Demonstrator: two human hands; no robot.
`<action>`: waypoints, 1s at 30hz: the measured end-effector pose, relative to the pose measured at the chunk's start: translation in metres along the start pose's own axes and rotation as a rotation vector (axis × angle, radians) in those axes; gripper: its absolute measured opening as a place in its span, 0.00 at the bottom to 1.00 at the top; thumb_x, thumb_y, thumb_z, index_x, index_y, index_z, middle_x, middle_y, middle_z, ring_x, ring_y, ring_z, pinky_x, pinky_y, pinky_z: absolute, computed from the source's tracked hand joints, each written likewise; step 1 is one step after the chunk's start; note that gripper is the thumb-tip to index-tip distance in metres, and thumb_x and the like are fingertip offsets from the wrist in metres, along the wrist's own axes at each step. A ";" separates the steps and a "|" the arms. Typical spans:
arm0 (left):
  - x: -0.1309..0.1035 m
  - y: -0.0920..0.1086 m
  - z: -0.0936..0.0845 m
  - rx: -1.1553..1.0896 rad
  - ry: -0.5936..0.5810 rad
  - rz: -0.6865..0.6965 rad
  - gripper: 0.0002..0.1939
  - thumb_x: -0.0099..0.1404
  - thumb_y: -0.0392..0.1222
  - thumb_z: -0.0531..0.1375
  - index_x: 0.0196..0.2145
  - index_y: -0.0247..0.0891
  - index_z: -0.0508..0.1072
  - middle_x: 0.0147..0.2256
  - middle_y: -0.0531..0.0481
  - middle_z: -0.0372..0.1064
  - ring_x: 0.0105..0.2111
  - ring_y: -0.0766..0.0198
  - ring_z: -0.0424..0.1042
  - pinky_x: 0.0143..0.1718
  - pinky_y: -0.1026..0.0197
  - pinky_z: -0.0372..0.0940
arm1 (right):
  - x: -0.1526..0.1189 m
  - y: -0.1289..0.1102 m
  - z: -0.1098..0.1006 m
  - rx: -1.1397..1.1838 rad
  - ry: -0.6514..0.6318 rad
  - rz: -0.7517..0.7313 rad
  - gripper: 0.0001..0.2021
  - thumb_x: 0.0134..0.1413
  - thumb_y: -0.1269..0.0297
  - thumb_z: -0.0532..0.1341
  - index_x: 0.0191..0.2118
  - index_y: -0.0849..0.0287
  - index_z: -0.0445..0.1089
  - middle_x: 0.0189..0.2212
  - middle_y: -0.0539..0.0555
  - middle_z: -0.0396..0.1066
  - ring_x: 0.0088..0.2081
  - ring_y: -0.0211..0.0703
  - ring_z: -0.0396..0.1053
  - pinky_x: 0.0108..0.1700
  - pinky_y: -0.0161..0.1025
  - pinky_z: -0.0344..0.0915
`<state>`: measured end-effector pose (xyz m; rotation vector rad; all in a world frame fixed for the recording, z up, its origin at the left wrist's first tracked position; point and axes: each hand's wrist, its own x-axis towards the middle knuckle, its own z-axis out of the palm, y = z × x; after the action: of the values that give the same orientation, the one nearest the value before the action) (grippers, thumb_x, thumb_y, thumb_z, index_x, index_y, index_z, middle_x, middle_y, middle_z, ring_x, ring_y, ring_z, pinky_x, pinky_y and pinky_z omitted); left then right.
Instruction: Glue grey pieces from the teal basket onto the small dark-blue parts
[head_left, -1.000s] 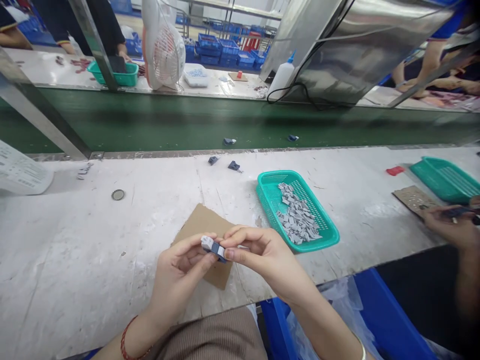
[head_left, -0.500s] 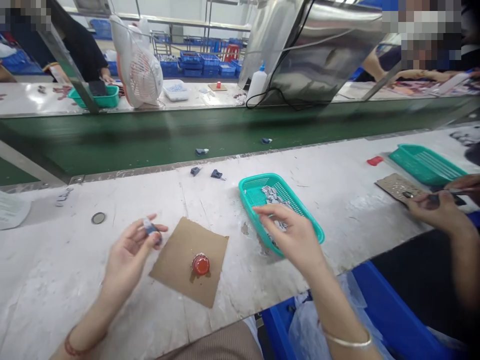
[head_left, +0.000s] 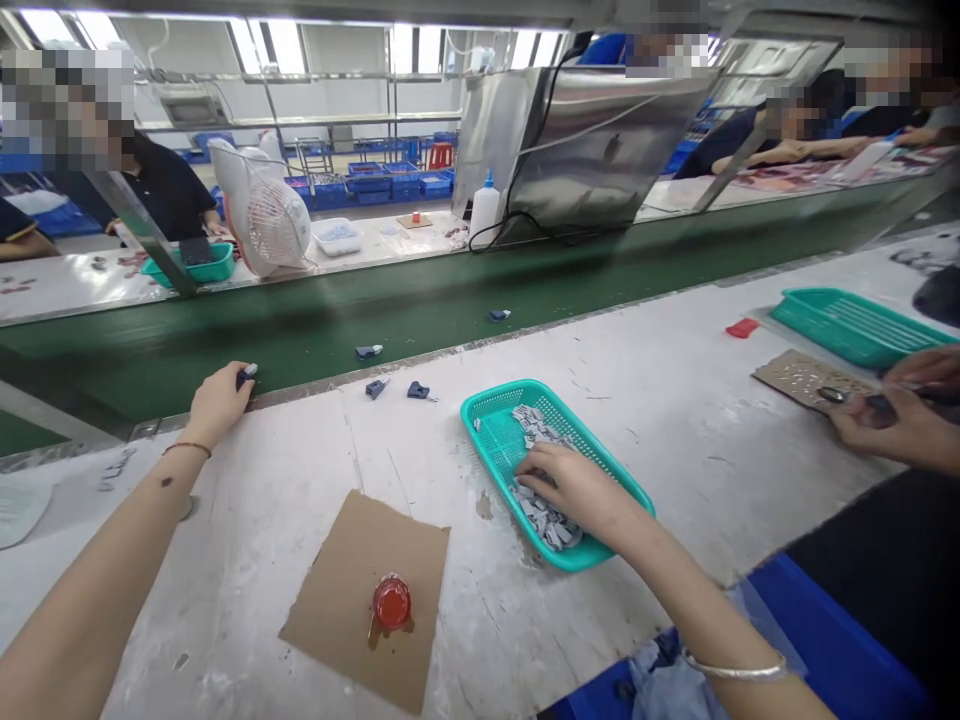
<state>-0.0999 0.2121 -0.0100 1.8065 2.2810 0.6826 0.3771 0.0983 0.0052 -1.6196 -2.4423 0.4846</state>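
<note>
My left hand [head_left: 217, 402] reaches to the edge of the green belt [head_left: 322, 345], its fingers closed round a small dark-blue piece [head_left: 246, 374] with a pale tip. Inside a green plastic basket [head_left: 474, 450], my right hand [head_left: 570, 485] dips curled fingers among small grey-and-white pieces [head_left: 551, 525]; the fingertips are partly hidden, so whatever they pinch cannot be made out. Between my arms lies a brown cardboard square [head_left: 337, 580], bearing a red cap-like pot [head_left: 392, 602] with a wet smear at its foot.
Two dark-blue pieces [head_left: 420, 391] lie near the table's far edge, and two more [head_left: 367, 352] are on the belt. At right, another person's hands [head_left: 892, 425] work beside a second green basket [head_left: 832, 325]. A white fan [head_left: 274, 225] and glue-type bottle [head_left: 485, 208] stand across the belt.
My left hand has moved from beside the cardboard forward to the belt's edge, carrying the dark-blue piece. My right hand has lowered from above the basket into the grey pieces. The view has tilted up.
</note>
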 end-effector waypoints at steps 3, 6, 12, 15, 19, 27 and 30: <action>0.011 0.008 0.006 0.093 -0.029 0.034 0.15 0.63 0.38 0.55 0.45 0.28 0.71 0.41 0.23 0.74 0.48 0.27 0.70 0.46 0.33 0.61 | -0.002 0.005 0.000 0.002 -0.012 -0.033 0.10 0.61 0.67 0.55 0.33 0.58 0.74 0.34 0.58 0.74 0.37 0.51 0.72 0.40 0.44 0.67; 0.016 0.025 0.012 0.121 -0.011 0.102 0.21 0.63 0.38 0.54 0.51 0.22 0.68 0.53 0.15 0.65 0.57 0.23 0.59 0.53 0.27 0.50 | -0.005 0.006 -0.002 0.049 -0.018 -0.026 0.11 0.63 0.65 0.54 0.34 0.57 0.72 0.34 0.57 0.75 0.37 0.50 0.73 0.39 0.44 0.68; 0.022 0.081 0.039 -0.077 -0.135 0.309 0.21 0.63 0.40 0.58 0.53 0.35 0.71 0.60 0.36 0.64 0.62 0.42 0.56 0.62 0.46 0.49 | -0.015 -0.001 -0.005 0.293 0.033 0.045 0.11 0.61 0.58 0.57 0.35 0.56 0.75 0.34 0.56 0.77 0.35 0.48 0.74 0.36 0.41 0.69; 0.023 0.101 0.058 -0.242 -0.190 0.269 0.18 0.61 0.40 0.62 0.49 0.35 0.74 0.53 0.38 0.70 0.56 0.44 0.63 0.59 0.47 0.55 | -0.018 -0.007 -0.001 0.387 0.010 0.076 0.12 0.59 0.56 0.59 0.34 0.56 0.78 0.33 0.56 0.77 0.35 0.48 0.74 0.36 0.41 0.70; 0.018 0.110 0.069 -0.517 -0.192 0.088 0.09 0.64 0.39 0.62 0.42 0.34 0.74 0.49 0.41 0.71 0.52 0.51 0.68 0.55 0.44 0.61 | -0.021 -0.012 0.002 0.688 -0.029 0.186 0.16 0.53 0.51 0.64 0.33 0.59 0.80 0.36 0.57 0.78 0.35 0.48 0.76 0.37 0.43 0.75; -0.062 0.116 0.027 -1.231 -0.311 -0.221 0.12 0.71 0.34 0.51 0.41 0.29 0.74 0.47 0.37 0.75 0.35 0.69 0.75 0.47 0.64 0.71 | -0.022 -0.012 -0.001 0.838 -0.057 0.309 0.21 0.39 0.46 0.72 0.33 0.59 0.82 0.43 0.61 0.79 0.41 0.57 0.77 0.44 0.48 0.76; -0.110 0.108 0.006 -1.393 -0.370 -0.293 0.10 0.69 0.35 0.55 0.39 0.31 0.76 0.46 0.39 0.76 0.31 0.71 0.74 0.40 0.70 0.72 | -0.022 -0.012 -0.001 0.834 -0.060 0.376 0.23 0.41 0.45 0.71 0.38 0.58 0.82 0.39 0.61 0.80 0.41 0.57 0.78 0.46 0.49 0.76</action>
<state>0.0270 0.1273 0.0147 0.7777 1.1308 1.2539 0.3757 0.0741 0.0109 -1.6314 -1.5667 1.3851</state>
